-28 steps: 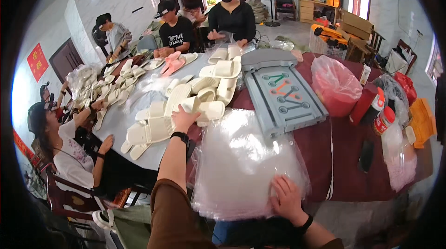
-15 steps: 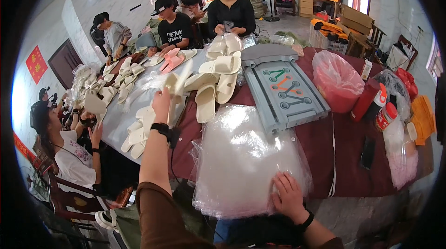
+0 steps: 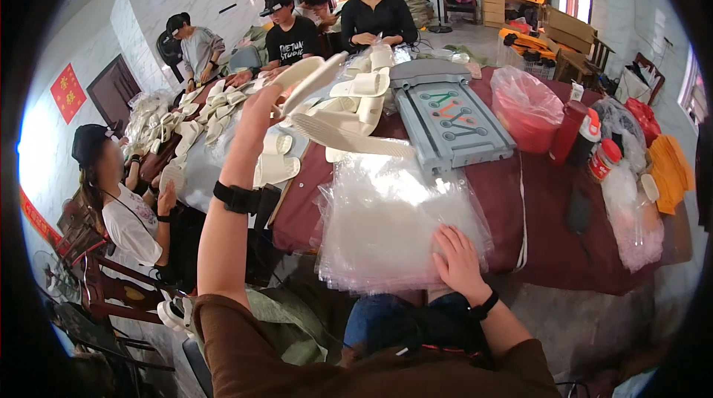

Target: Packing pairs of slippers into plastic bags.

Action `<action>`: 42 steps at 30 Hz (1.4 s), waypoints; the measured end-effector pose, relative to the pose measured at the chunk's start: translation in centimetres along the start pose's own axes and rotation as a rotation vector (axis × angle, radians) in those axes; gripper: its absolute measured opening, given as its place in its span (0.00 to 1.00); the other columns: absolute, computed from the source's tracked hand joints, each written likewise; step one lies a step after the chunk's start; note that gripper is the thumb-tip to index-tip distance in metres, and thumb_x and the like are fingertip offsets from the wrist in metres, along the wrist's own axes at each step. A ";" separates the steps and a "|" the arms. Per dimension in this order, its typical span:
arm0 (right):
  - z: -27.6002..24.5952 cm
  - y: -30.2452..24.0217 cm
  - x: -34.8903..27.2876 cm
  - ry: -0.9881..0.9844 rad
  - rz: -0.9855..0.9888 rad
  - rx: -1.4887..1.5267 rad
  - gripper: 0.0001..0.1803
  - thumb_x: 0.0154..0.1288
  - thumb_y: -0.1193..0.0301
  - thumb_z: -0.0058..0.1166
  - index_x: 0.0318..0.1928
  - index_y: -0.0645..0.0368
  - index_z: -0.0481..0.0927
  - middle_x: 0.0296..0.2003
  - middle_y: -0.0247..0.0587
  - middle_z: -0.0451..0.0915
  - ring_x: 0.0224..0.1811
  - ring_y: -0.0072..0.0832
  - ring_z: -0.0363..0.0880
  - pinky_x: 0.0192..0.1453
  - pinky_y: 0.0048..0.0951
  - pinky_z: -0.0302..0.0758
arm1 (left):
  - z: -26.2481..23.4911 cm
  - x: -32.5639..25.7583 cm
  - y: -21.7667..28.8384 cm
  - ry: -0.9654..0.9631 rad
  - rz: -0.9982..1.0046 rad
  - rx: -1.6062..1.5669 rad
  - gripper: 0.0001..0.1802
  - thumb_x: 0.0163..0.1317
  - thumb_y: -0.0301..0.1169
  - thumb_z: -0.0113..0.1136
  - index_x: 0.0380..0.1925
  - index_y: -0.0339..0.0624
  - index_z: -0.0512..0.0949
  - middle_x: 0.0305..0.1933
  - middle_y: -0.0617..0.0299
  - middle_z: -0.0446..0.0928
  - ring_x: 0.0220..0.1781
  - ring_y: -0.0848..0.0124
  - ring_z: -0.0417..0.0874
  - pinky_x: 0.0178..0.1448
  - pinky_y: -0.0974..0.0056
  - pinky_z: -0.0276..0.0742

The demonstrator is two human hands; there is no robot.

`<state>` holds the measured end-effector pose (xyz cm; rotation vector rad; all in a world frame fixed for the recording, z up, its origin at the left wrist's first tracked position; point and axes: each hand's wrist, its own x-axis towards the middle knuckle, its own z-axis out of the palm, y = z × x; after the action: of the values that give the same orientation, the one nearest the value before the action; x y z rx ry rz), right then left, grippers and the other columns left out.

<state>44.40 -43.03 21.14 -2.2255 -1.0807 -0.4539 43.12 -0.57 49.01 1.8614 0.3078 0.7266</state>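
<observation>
My left hand [image 3: 272,106] is raised over the left part of the table, closed round cream slippers [image 3: 310,80]. Below them, a slipper with its ribbed sole showing [image 3: 353,138] juts right over the top of the plastic bags; whether my fingers hold it too is hard to see. Fingers stretched out, my right hand [image 3: 459,258] lies flat on the right side of a stack of clear plastic bags [image 3: 382,227] at the table's near edge. More cream slippers [image 3: 275,168] lie beside my left forearm, and others [image 3: 362,86] are piled beyond the bags.
A grey folding plastic stool [image 3: 453,116] lies flat beyond the bags. On the right stand a pink bag-lined tub [image 3: 523,112], a red-lidded jar [image 3: 605,159] and bottles; a dark phone [image 3: 578,214] lies nearby. Several co-workers handle slippers around the table's left and far sides.
My left hand has lifted the slippers up from the pile, and they have tilted, with soles now showing. My right hand stays on the bags. The whole view has shifted slightly.
</observation>
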 end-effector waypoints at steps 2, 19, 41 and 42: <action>-0.3 0.2 -0.1 0.022 -0.014 0.076 0.24 0.67 0.66 0.54 0.61 0.61 0.75 0.65 0.50 0.72 0.70 0.49 0.67 0.71 0.47 0.65 | 2.7 -2.9 2.1 -0.043 0.054 -0.032 0.22 0.65 0.50 0.57 0.39 0.40 0.81 0.38 0.66 0.77 0.41 0.75 0.76 0.49 0.65 0.74; -2.1 -0.1 2.0 0.101 0.306 0.525 0.43 0.59 0.66 0.71 0.70 0.62 0.64 0.56 0.52 0.79 0.59 0.40 0.79 0.64 0.39 0.73 | 11.4 -16.3 -16.6 -0.363 0.201 0.234 0.33 0.58 0.32 0.69 0.65 0.44 0.71 0.66 0.48 0.73 0.64 0.51 0.74 0.58 0.55 0.77; -2.8 -0.7 6.7 -0.105 0.153 -0.111 0.20 0.66 0.63 0.60 0.54 0.58 0.77 0.47 0.48 0.79 0.49 0.47 0.78 0.49 0.45 0.77 | 12.6 -18.6 -15.6 -0.280 0.265 0.609 0.38 0.54 0.42 0.73 0.67 0.52 0.75 0.70 0.49 0.71 0.62 0.44 0.73 0.66 0.49 0.72; -2.7 -1.4 6.8 -0.247 0.160 -0.095 0.20 0.67 0.59 0.60 0.52 0.59 0.78 0.49 0.50 0.79 0.50 0.49 0.77 0.51 0.46 0.77 | 12.6 -18.6 -15.3 -0.292 0.267 0.630 0.38 0.54 0.43 0.74 0.66 0.53 0.75 0.70 0.47 0.71 0.62 0.43 0.73 0.66 0.49 0.73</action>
<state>47.31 -40.21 27.39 -2.4785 -1.0097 -0.1676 38.14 -13.65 25.68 2.6104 0.1002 0.5543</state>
